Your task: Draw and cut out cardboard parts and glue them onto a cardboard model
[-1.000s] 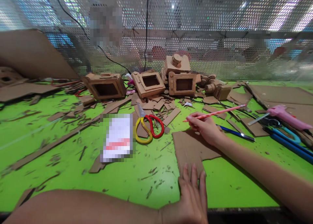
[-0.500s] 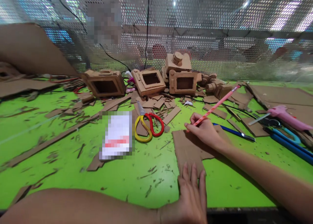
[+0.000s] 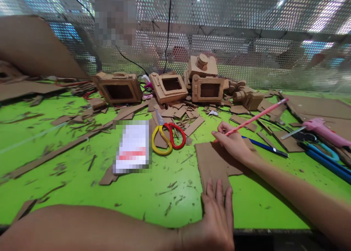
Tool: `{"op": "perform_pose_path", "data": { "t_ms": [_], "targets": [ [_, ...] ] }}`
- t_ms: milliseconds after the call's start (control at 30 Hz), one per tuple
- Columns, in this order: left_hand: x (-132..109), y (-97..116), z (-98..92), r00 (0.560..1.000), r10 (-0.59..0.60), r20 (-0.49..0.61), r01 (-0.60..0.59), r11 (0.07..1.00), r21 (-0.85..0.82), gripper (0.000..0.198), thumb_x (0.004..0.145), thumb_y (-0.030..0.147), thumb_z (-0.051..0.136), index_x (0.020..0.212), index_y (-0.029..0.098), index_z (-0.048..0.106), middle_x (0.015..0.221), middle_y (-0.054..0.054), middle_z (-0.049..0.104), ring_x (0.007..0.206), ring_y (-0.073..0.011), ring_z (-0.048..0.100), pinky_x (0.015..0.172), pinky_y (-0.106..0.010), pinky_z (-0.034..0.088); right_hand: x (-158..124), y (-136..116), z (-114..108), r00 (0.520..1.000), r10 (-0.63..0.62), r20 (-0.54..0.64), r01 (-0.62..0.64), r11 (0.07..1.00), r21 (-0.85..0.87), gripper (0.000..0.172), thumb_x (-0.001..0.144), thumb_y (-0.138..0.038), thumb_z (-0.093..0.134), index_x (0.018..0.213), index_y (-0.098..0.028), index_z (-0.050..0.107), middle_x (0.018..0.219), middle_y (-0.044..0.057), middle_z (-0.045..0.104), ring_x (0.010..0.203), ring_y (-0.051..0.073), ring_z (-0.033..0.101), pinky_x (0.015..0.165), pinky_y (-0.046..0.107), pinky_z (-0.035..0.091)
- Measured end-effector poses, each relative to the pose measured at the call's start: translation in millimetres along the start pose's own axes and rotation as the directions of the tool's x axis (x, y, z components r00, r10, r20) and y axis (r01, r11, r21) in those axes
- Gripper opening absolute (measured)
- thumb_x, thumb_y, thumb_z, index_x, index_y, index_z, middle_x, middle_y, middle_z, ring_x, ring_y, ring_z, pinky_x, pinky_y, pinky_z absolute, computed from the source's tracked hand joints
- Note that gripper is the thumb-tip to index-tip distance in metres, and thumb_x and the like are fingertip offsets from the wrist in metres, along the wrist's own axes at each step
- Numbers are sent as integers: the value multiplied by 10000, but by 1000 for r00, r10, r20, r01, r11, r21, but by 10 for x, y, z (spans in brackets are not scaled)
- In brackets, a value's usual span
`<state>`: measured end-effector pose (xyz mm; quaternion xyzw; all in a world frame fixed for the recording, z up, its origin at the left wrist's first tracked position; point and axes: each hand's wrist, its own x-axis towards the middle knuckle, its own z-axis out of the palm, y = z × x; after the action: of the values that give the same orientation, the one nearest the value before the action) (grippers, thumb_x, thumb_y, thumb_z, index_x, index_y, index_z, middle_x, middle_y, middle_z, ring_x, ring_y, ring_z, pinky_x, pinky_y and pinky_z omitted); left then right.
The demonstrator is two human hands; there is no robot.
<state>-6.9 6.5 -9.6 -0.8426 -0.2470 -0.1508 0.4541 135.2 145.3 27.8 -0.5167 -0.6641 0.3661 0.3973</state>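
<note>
While R hand (image 3: 233,143) pinches pink pencil (image 3: 255,116), L hand (image 3: 216,216) lies flat on cardboard piece (image 3: 212,163)

R hand has the pencil btwn thumb & fingers, shaft slanting up to the right, tip down at the cardboard piece's far edge; can't tell if it's touching. L hand grips nothing: palm down, fingers slightly spread, tips on the near end of same piece, which lies flat toward the front of the green table (image 3: 170,192). Tabletop smooth, a bit glossy, littered w/ dark slivers & brown scraps.

Just beyond R wrist: slim blue tool (image 3: 265,145) w/ metal end. Farther R: pink glue gun (image 3: 320,130), blue-handled tool (image 3: 326,161). L of the cardboard: scissors (image 3: 161,122), one handle yellow, one red, then white sheet (image 3: 133,139) w/ red band, pixelated.

Back of table: row of cardboard camera models (image 3: 164,95), one stacked on top, offcuts (image 3: 189,114) heaped in front. Far L, big cardboard panel (image 3: 35,46) stands tilted; far R, large flat sheet (image 3: 323,106).

Room: perforated metal screen (image 3: 236,10) behind table, black cable (image 3: 168,28) hanging in front; bright lights & reddish shapes show thru the holes, blurry.
</note>
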Motion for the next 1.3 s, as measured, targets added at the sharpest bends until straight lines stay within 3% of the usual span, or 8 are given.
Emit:
{"op": "perform_pose_path", "data": {
  "t_ms": [133,267,467,667,1300],
  "targets": [
    [3,-4,-6,1000,19,3,-18,1000,-13,448,906,211,359,1157,-25,645,1023,-214,723,843,-294,730,652,-367,490,19,47,-26,996,30,87,-29,999,-17,268,766,-397,623,744,-229,416,554,-76,473,502,106,438,483,230,303],
    [0,-28,-9,999,40,10,-40,999,-20,465,918,221,338,1161,-33,642,1047,-232,710,848,-302,730,644,-367,488,21,58,-44,983,25,181,-13,998,-66,314,714,-371,677,661,-218,408,550,-74,454,513,97,423,490,228,291],
    [6,-28,-18,999,35,3,-35,999,-13,456,882,200,362,1147,-34,651,1027,-223,716,835,-302,733,639,-359,487,20,37,-40,999,-28,37,33,990,-139,240,704,-240,537,584,-227,330,539,-67,385,536,111,410,527,252,308],
    [2,-11,7,1000,15,-9,-16,1000,-26,485,899,228,332,1145,-47,647,1026,-251,707,846,-322,729,649,-384,482,19,62,-34,994,-70,88,88,970,-227,173,680,-199,504,631,-228,340,591,-63,391,577,121,391,548,262,292],
    [-4,-12,-17,999,44,25,-43,999,-15,470,905,228,350,1173,-29,639,1050,-230,709,852,-313,729,660,-380,477,13,64,-16,992,-46,114,80,945,-317,168,675,-204,524,628,-226,364,573,-62,402,555,117,371,522,261,268]
  ]
}}
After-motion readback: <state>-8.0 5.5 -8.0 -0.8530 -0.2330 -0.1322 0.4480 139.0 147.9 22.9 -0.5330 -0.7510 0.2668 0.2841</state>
